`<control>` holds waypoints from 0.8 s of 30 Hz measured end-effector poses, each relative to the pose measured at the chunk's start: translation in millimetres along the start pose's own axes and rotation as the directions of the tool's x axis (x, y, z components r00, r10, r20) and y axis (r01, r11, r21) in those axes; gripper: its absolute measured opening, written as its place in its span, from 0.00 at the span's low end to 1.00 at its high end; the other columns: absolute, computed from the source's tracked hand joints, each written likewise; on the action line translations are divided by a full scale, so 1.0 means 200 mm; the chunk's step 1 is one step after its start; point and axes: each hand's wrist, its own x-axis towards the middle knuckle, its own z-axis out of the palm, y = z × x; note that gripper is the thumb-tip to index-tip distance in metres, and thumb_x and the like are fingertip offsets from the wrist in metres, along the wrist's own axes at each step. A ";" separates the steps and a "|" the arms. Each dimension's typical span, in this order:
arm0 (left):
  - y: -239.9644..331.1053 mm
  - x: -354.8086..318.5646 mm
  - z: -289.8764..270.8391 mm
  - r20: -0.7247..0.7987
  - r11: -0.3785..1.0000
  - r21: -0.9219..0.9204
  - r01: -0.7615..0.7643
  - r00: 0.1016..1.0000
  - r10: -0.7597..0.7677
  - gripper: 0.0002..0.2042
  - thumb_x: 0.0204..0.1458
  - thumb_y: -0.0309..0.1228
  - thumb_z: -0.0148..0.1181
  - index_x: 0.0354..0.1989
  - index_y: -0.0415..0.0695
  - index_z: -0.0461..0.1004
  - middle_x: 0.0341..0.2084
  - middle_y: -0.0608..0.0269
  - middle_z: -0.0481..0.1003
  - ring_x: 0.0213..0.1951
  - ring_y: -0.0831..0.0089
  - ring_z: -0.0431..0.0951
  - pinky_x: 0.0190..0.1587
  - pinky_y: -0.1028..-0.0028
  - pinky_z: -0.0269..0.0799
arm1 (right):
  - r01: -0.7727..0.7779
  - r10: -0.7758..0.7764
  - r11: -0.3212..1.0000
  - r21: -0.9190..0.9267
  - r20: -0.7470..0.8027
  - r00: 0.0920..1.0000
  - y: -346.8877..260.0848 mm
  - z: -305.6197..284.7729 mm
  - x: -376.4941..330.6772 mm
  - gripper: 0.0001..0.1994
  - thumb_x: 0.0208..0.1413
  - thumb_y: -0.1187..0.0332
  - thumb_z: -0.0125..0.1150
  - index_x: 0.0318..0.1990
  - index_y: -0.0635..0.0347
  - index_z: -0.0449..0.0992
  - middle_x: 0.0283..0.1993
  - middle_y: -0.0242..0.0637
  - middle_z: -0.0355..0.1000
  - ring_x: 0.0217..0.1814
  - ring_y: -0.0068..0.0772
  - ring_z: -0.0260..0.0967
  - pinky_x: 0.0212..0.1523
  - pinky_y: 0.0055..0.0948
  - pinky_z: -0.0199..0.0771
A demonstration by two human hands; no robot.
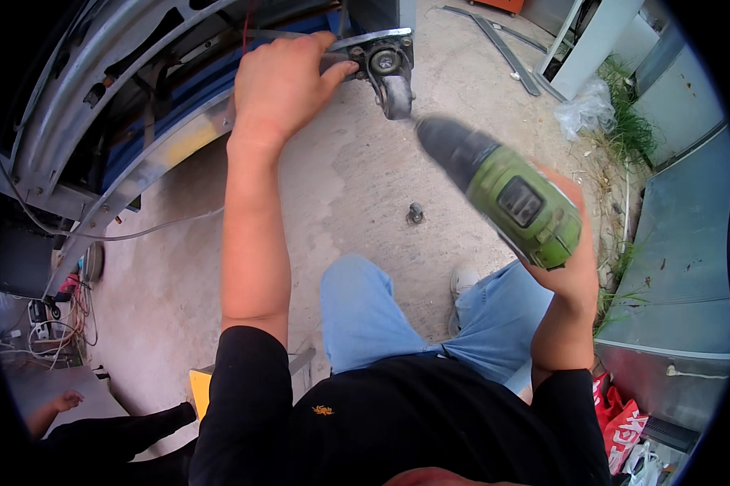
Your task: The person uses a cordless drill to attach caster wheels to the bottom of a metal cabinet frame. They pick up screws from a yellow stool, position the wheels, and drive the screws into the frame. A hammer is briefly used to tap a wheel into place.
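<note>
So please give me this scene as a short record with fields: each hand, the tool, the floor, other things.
left hand: grips the metal frame beside the caster wheel
right hand: holds a green and black cordless drill, blurred, apart from the wheel
floor: concrete floor, with one small metal part lying loose
other: another person's hand at the lower left

Outdoor work area in even daylight. Rough concrete floor [340, 186] with a loose bolt [415, 213] lying on it. Grass and weeds [628, 121] grow along the right edge beside grey sheet-metal panels [681, 267]. A crumpled clear plastic bag [585, 109] and metal strips [502, 44] lie at the top. Tangled cables [53, 316] sit at left.
</note>
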 end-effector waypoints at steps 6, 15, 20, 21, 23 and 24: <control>0.03 0.03 -0.01 0.035 0.999 -0.035 0.036 0.999 -0.035 0.21 0.54 0.49 0.71 0.47 0.46 0.84 0.32 0.52 0.83 0.36 0.50 0.83 0.39 0.59 0.77 | -0.219 0.190 0.969 0.109 0.232 0.954 0.32 0.38 -0.12 0.24 0.44 0.76 0.68 0.54 0.60 0.81 0.45 0.51 0.82 0.49 0.55 0.81 0.49 0.45 0.82; 0.06 0.04 -0.04 0.169 0.967 -0.129 0.221 0.965 -0.198 0.18 0.55 0.44 0.73 0.46 0.44 0.84 0.30 0.49 0.82 0.31 0.53 0.80 0.39 0.66 0.75 | -0.281 0.232 0.952 0.124 0.311 0.922 0.41 0.57 -0.19 0.16 0.45 0.76 0.64 0.45 0.59 0.80 0.38 0.48 0.81 0.44 0.55 0.81 0.44 0.52 0.81; 0.02 0.03 0.03 0.006 0.980 -0.182 0.081 0.997 -0.082 0.19 0.53 0.46 0.74 0.45 0.45 0.84 0.27 0.50 0.81 0.29 0.53 0.79 0.37 0.65 0.75 | -0.300 0.268 0.950 0.084 0.274 0.924 0.51 0.62 -0.13 0.19 0.44 0.76 0.63 0.48 0.60 0.80 0.39 0.48 0.81 0.45 0.56 0.81 0.45 0.52 0.81; 0.03 0.03 0.03 -0.041 0.988 -0.143 0.058 0.997 -0.064 0.20 0.53 0.47 0.73 0.46 0.46 0.84 0.26 0.52 0.80 0.27 0.55 0.79 0.36 0.65 0.75 | -0.307 0.281 0.949 0.069 0.251 0.926 0.53 0.62 -0.13 0.21 0.45 0.77 0.63 0.51 0.59 0.80 0.40 0.49 0.82 0.45 0.57 0.81 0.46 0.52 0.81; 0.08 -0.01 0.00 -0.071 0.992 -0.088 0.087 0.993 -0.093 0.16 0.58 0.34 0.72 0.49 0.38 0.82 0.36 0.56 0.85 0.39 0.69 0.84 0.46 0.73 0.76 | -0.355 0.328 0.934 0.027 0.327 0.886 0.54 0.64 -0.08 0.24 0.46 0.77 0.64 0.55 0.56 0.80 0.42 0.52 0.81 0.46 0.60 0.79 0.47 0.52 0.80; 0.10 -0.06 0.01 -0.219 0.982 -0.187 0.007 0.974 -0.049 0.15 0.57 0.32 0.72 0.49 0.38 0.82 0.37 0.56 0.85 0.40 0.69 0.84 0.48 0.72 0.76 | -0.374 0.349 0.927 0.000 0.361 0.865 0.55 0.65 -0.06 0.25 0.47 0.77 0.64 0.57 0.55 0.80 0.42 0.53 0.81 0.47 0.61 0.78 0.47 0.52 0.79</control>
